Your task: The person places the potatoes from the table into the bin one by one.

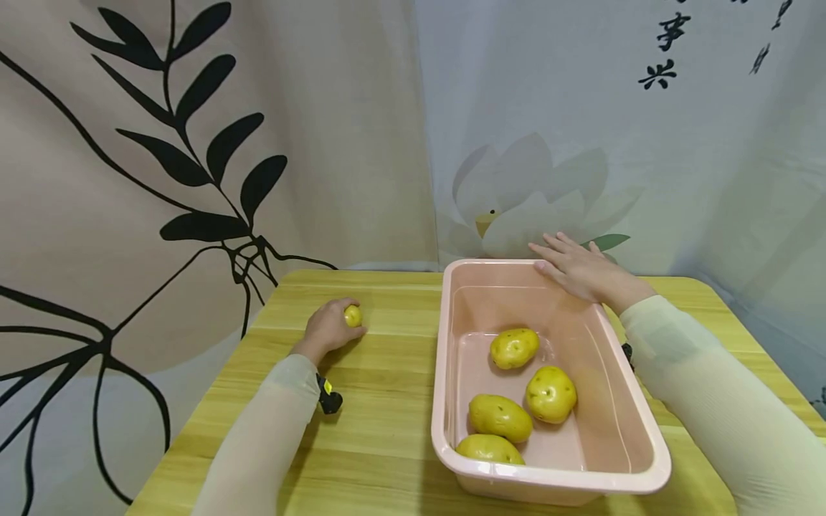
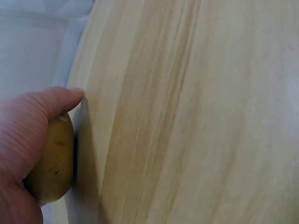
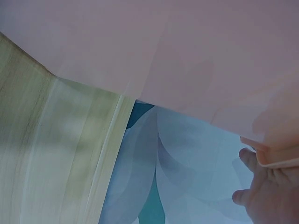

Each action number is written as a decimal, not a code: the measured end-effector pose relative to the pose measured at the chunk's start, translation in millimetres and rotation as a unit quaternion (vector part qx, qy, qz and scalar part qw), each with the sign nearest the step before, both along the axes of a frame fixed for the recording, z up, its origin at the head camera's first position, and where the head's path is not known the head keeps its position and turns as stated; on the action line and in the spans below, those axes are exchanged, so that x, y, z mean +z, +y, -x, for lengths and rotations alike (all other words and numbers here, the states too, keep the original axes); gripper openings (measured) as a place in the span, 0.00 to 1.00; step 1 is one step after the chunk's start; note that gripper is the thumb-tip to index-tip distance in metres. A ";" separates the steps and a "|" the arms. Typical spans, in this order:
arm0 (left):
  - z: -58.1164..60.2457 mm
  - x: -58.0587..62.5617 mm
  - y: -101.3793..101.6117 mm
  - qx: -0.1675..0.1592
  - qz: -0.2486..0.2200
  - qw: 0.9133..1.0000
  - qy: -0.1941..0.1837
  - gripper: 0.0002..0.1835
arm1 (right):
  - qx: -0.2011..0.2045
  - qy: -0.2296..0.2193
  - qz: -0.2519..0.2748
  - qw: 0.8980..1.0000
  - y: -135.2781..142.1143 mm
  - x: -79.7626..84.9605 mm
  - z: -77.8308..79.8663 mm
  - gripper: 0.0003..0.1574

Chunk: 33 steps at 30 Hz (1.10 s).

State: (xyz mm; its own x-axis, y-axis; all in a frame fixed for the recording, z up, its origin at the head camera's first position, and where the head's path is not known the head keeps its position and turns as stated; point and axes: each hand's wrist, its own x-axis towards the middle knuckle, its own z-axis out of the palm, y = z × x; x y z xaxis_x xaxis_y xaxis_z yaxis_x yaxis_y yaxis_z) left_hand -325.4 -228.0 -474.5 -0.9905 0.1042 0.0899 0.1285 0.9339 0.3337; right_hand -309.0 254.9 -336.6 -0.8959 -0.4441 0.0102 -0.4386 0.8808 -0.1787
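My left hand point(image 1: 330, 328) grips a yellow potato point(image 1: 352, 316) low over the left part of the table. In the left wrist view the thumb lies along one side of that potato point(image 2: 57, 163), close to the wood. With fingers spread, my right hand point(image 1: 577, 271) rests on the far right corner of a pink plastic tub point(image 1: 645, 481). Inside the tub lie several more potatoes point(image 1: 551, 394), grouped toward its near left side. The right wrist view has the fingers point(image 3: 247, 158) at the tub's rim, partly hidden by it.
The wooden table point(image 1: 368, 430) carries the tub right of its middle. A curtain point(image 1: 348, 143) printed with black leaves and a pale lotus hangs right behind the table's far edge. Black straps with small devices point(image 1: 329, 395) sit at the wrists.
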 end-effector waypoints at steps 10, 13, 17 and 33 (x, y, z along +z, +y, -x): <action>1.9 -6.1 -5.5 -0.002 -0.026 0.999 0.024 0.30 | -0.004 -0.004 -0.007 1.000 0.7 -1.2 1.1 0.38; 1.5 -6.6 -6.5 -0.003 -0.031 0.999 0.027 0.30 | -0.004 -0.004 -0.007 1.000 0.2 -0.3 0.0 0.38; 1.5 -7.7 -7.4 -0.007 -0.035 0.999 0.031 0.29 | -0.003 -0.004 -0.002 1.000 -0.1 0.4 -0.9 0.38; -1.8 -7.4 -7.2 -0.019 -0.037 0.999 0.031 0.30 | -0.007 0.000 -0.010 1.000 1.5 -3.4 0.5 0.38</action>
